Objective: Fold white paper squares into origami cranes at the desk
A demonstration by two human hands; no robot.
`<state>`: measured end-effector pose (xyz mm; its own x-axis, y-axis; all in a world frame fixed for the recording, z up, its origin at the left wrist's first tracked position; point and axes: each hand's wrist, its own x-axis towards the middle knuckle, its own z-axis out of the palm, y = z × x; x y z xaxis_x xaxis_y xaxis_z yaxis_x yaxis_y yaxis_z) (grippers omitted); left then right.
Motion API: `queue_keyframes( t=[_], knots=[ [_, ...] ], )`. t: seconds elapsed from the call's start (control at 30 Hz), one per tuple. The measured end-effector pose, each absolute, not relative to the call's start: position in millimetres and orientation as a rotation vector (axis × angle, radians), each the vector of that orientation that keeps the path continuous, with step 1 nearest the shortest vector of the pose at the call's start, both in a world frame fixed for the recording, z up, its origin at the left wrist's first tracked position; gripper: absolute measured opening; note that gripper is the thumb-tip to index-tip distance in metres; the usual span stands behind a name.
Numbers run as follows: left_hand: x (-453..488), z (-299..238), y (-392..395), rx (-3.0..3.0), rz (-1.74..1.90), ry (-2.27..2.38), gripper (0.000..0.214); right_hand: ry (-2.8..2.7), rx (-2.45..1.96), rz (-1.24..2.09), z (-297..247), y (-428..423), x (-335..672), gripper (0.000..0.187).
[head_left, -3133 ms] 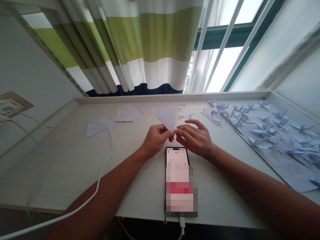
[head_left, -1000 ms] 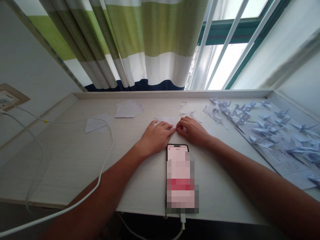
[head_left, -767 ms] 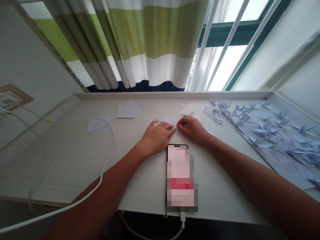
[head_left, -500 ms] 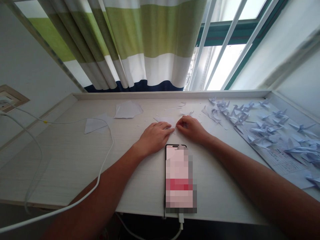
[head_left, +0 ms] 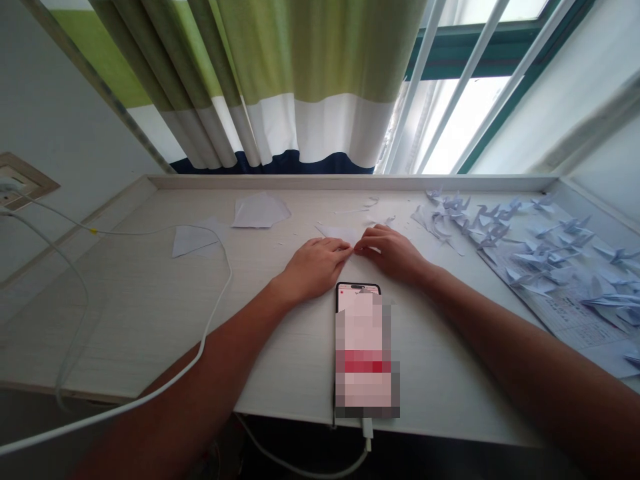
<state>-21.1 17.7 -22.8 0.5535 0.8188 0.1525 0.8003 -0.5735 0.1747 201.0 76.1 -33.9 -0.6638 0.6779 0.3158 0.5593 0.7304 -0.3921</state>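
A small piece of white folded paper (head_left: 340,233) lies on the white desk, partly hidden behind my fingers. My left hand (head_left: 320,267) rests on the desk with its fingers together and their tips closed on the paper's near edge. From the other side, my right hand (head_left: 393,253) pinches the same paper between thumb and bent fingers. The two sets of fingertips almost meet. Just below the hands lies a phone (head_left: 365,333) with a pink, blurred screen and a cable plugged into its lower end.
Several folded paper cranes (head_left: 540,257) cover a printed sheet (head_left: 575,327) at the right. Loose white paper sheets (head_left: 260,211) lie at the back left, with paper scraps (head_left: 383,221) behind my right hand. A white cable (head_left: 220,293) runs across my left forearm.
My fingertips have come closer together at the paper, the left hand's fingers now more bunched. The whole view has shifted slightly.
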Motion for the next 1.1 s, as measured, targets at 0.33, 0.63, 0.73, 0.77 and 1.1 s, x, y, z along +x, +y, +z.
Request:
queue_keyframes(
  t=[0.33, 0.63, 0.73, 0.77, 1.1],
  knots=[
    [-19, -20, 18, 2.712, 0.271, 1.421, 0.044, -2.314, -1.087, 0.397, -38, 92, 203, 0.017],
    [-17, -23, 16, 2.681, 0.381, 1.449, 0.042, -2.143, -1.260, 0.266, -40, 90, 206, 0.015],
    [-17, -23, 16, 2.622, 0.448, 1.442, 0.039, -2.050, -1.323, 0.109, -37, 86, 212, 0.020],
    [-18, -23, 17, 2.600, 0.471, 1.440, 0.036, -2.059, -1.312, 0.050, -36, 85, 213, 0.022],
    [-26, -27, 23, 2.436, 0.655, 1.491, 0.045, -2.255, -1.177, 0.011, -33, 68, 210, 0.020]
  ],
)
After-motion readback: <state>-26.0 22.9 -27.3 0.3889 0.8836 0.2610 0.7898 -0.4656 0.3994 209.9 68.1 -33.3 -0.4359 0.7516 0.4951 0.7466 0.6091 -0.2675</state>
